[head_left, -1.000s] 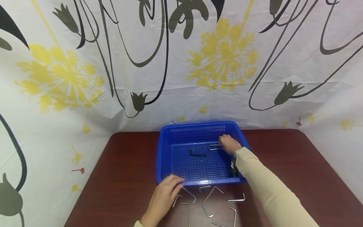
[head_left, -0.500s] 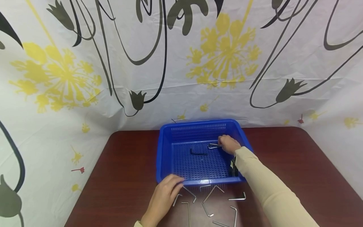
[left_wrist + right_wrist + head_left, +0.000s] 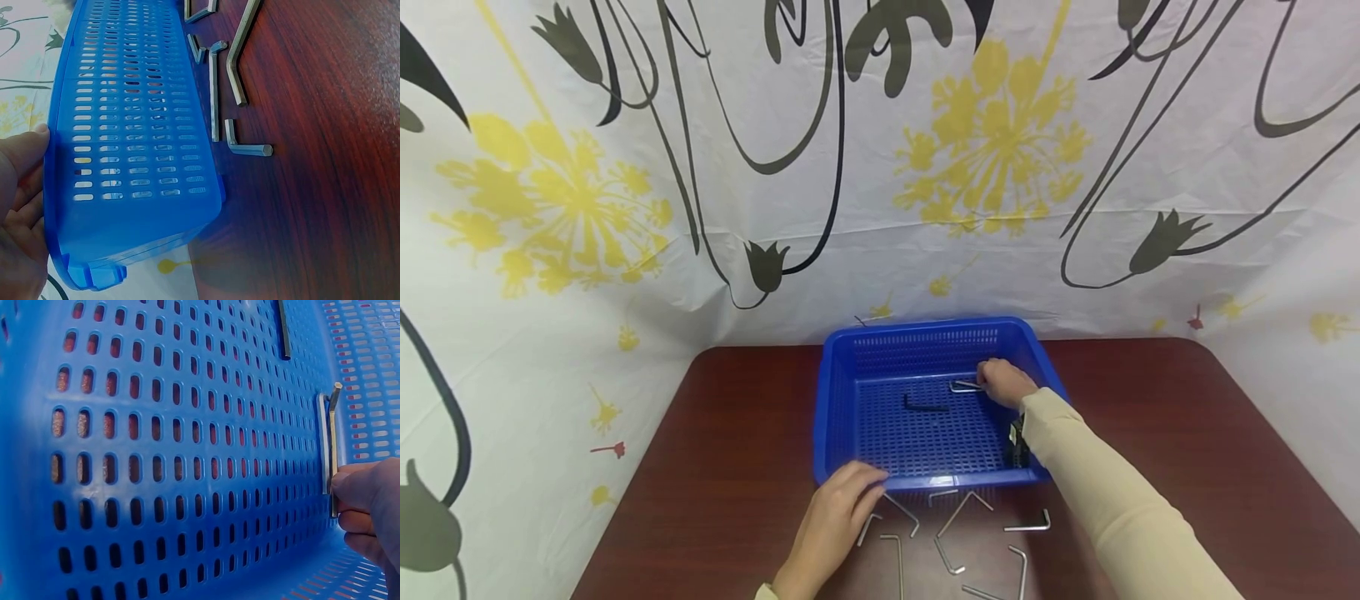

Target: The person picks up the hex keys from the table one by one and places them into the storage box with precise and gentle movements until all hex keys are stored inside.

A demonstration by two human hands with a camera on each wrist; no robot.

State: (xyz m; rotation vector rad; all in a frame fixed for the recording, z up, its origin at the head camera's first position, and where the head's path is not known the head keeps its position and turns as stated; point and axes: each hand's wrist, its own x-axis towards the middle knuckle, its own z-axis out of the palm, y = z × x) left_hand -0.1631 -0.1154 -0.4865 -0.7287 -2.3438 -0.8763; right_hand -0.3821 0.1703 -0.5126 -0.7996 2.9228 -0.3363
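My right hand reaches into the blue plastic basket and pinches a silver hex key between thumb and fingers, low over the basket floor. A second silver hex key lies right alongside it. To the left of these, a black hex key rests on the perforated floor. My left hand holds the basket's near rim by its left corner, the thumb on the rim in the left wrist view.
Several silver hex keys, such as one long hex key and one small hex key, lie on the dark red wooden table in front of the basket. A patterned cloth hangs behind the table.
The silver hex key in my right hand has tilted slightly against the one beside it. My left hand stays on the basket rim.
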